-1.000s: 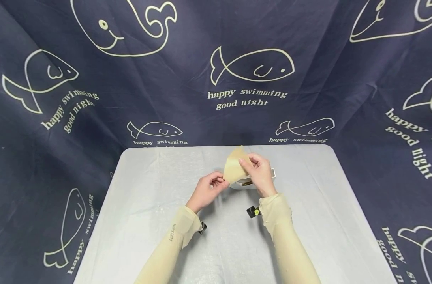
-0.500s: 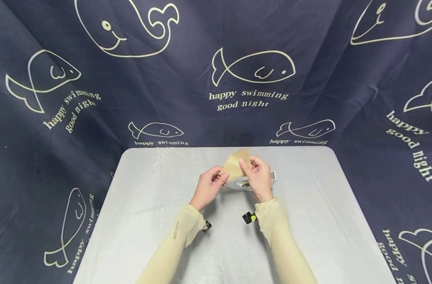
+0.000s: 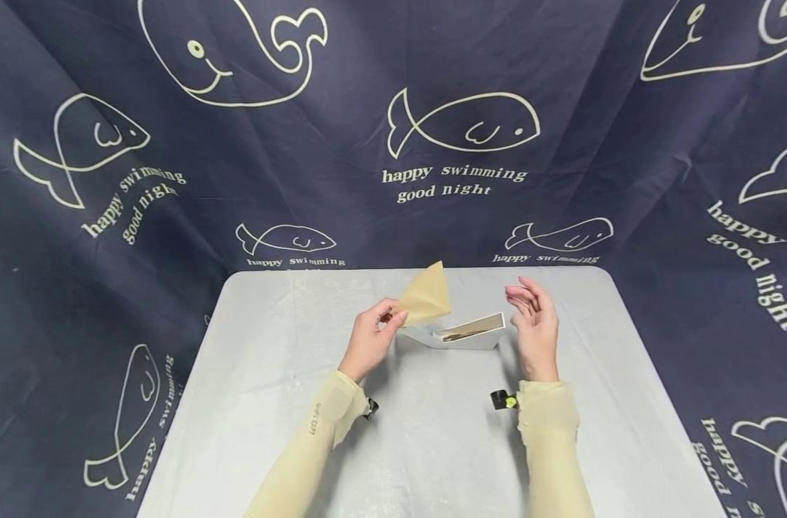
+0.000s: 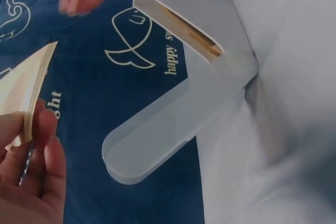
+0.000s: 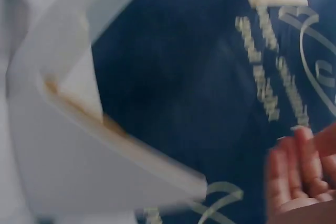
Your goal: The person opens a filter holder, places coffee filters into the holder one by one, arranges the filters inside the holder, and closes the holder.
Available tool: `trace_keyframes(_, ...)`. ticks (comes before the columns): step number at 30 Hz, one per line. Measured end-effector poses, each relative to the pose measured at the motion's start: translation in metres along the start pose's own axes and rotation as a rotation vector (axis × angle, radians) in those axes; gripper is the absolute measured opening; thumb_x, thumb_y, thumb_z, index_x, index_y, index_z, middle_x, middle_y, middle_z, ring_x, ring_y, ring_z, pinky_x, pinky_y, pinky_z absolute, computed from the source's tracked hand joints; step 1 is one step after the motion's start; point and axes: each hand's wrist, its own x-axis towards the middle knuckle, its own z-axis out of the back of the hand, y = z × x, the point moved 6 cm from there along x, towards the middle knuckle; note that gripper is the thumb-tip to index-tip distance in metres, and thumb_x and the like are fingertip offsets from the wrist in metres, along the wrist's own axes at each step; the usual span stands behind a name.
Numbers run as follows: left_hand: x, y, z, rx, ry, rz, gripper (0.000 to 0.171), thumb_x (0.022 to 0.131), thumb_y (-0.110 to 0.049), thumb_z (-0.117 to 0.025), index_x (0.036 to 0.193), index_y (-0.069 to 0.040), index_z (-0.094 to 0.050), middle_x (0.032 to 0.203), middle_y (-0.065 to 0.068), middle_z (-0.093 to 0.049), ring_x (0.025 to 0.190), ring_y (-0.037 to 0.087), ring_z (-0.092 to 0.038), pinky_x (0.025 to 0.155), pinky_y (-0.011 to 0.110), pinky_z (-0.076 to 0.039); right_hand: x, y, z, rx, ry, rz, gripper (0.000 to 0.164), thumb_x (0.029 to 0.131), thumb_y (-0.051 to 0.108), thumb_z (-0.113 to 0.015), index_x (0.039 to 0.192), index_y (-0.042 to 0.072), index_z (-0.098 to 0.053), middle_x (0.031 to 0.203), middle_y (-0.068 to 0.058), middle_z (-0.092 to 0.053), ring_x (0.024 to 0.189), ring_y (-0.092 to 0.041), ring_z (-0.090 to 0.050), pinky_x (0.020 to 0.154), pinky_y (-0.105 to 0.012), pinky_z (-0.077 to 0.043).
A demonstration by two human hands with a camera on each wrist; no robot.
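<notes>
A tan paper coffee filter (image 3: 427, 296), with a crimped seam along one edge, is pinched at its lower left corner by my left hand (image 3: 369, 337). My right hand (image 3: 536, 332) is off to the right of a white filter box (image 3: 476, 342), its fingers loosely bent and holding nothing. In the left wrist view the box (image 4: 231, 30) has a slanted opening showing tan paper inside. A translucent rounded lid (image 4: 152, 135) extends from it. The right wrist view is blurred, with the box (image 5: 94, 166) at left and my right fingers (image 5: 289, 171) apart from it.
The box stands toward the far side of a table (image 3: 432, 446) with a pale cover. Close behind the table's far edge hangs a dark blue curtain (image 3: 342, 144) with fish prints; it also runs along both sides.
My right hand has let go of the coffee filter and moved right, past the box. The left hand keeps its pinch, and the filter now points up; the box's opening is uncovered.
</notes>
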Motion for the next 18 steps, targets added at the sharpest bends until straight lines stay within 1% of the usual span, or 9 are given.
trace_keyframes(2, 0.000, -0.002, 0.003, 0.035, -0.011, -0.018, 0.012, 0.101, -0.018, -0.068, 0.106, -0.009, -0.074, 0.087, 0.003, -0.072, 0.081, 0.015, -0.063, 0.076, 0.027, -0.052, 0.000, -0.012, 0.014, -0.042, 0.019, -0.086, 0.080, 0.071, -0.031, -0.028, 0.148, -0.009, -0.041, 0.125, -0.010, -0.061, 0.119, -0.016, -0.060, 0.106, -0.023, -0.049)
trace_keyframes(3, 0.000, -0.003, 0.004, 0.049, -0.014, -0.029, 0.012, 0.101, -0.018, -0.068, 0.106, -0.009, -0.074, 0.088, 0.003, -0.071, 0.082, 0.015, -0.062, 0.077, 0.030, -0.052, -0.001, -0.018, 0.019, -0.080, 0.046, -0.136, 0.085, 0.070, -0.031, -0.028, 0.151, -0.007, -0.038, 0.131, -0.012, -0.058, 0.122, -0.015, -0.057, 0.108, -0.022, -0.047)
trace_keyframes(6, 0.000, -0.006, 0.004, 0.070, -0.015, -0.051, 0.012, 0.102, -0.018, -0.066, 0.107, -0.009, -0.073, 0.090, 0.005, -0.070, 0.085, 0.017, -0.062, 0.079, 0.037, -0.053, -0.003, -0.038, 0.025, -0.209, 0.157, -0.244, 0.087, 0.072, -0.031, -0.030, 0.156, -0.005, -0.030, 0.142, -0.022, -0.051, 0.126, -0.012, -0.053, 0.111, -0.018, -0.042)
trace_keyframes(8, 0.001, -0.006, 0.003, 0.073, -0.002, -0.052, 0.014, 0.103, -0.019, -0.065, 0.108, -0.009, -0.072, 0.092, 0.005, -0.070, 0.087, 0.018, -0.063, 0.081, 0.038, -0.053, -0.006, -0.049, 0.025, -0.289, 0.222, -0.282, 0.086, 0.074, -0.030, -0.032, 0.157, -0.005, -0.030, 0.144, -0.028, -0.050, 0.124, -0.009, -0.054, 0.108, -0.016, -0.043)
trace_keyframes(9, 0.001, -0.006, 0.002, 0.075, 0.005, -0.051, 0.014, 0.103, -0.019, -0.064, 0.109, -0.009, -0.072, 0.094, 0.006, -0.071, 0.088, 0.018, -0.063, 0.081, 0.038, -0.052, -0.007, -0.054, 0.024, -0.318, 0.241, -0.292, 0.084, 0.075, -0.030, -0.034, 0.156, -0.005, -0.031, 0.143, -0.031, -0.051, 0.121, -0.009, -0.055, 0.106, -0.015, -0.044)
trace_keyframes(11, 0.001, -0.006, -0.001, 0.077, 0.021, -0.044, 0.015, 0.104, -0.020, -0.063, 0.110, -0.009, -0.071, 0.095, 0.006, -0.072, 0.088, 0.017, -0.063, 0.081, 0.034, -0.050, -0.009, -0.061, 0.023, -0.373, 0.249, -0.308, 0.076, 0.079, -0.027, -0.039, 0.152, -0.006, -0.038, 0.139, -0.033, -0.055, 0.116, -0.009, -0.058, 0.100, -0.013, -0.046)
trace_keyframes(14, 0.002, -0.006, -0.003, 0.089, 0.028, -0.035, 0.015, 0.105, -0.020, -0.062, 0.112, -0.010, -0.071, 0.095, 0.005, -0.072, 0.088, 0.017, -0.062, 0.079, 0.031, -0.047, -0.009, -0.068, 0.020, -0.445, 0.232, -0.309, 0.061, 0.083, -0.022, -0.047, 0.142, -0.007, -0.051, 0.132, -0.032, -0.061, 0.110, -0.014, -0.062, 0.089, -0.015, -0.048)
trace_keyframes(16, 0.003, -0.007, -0.003, 0.091, 0.027, -0.034, 0.016, 0.105, -0.020, -0.061, 0.113, -0.010, -0.071, 0.096, 0.005, -0.071, 0.088, 0.018, -0.062, 0.078, 0.030, -0.046, -0.008, -0.070, 0.017, -0.488, 0.215, -0.309, 0.048, 0.087, -0.018, -0.051, 0.133, -0.007, -0.058, 0.129, -0.030, -0.064, 0.109, -0.018, -0.063, 0.087, -0.017, -0.049)
trace_keyframes(18, 0.004, -0.009, -0.004, 0.096, 0.029, -0.032, 0.016, 0.105, -0.019, -0.061, 0.114, -0.009, -0.070, 0.096, 0.006, -0.070, 0.089, 0.019, -0.063, 0.078, 0.030, -0.046, -0.007, -0.071, 0.014, -0.528, 0.202, -0.302, 0.042, 0.086, -0.016, -0.052, 0.125, -0.006, -0.063, 0.124, -0.028, -0.067, 0.106, -0.022, -0.063, 0.083, -0.017, -0.047)
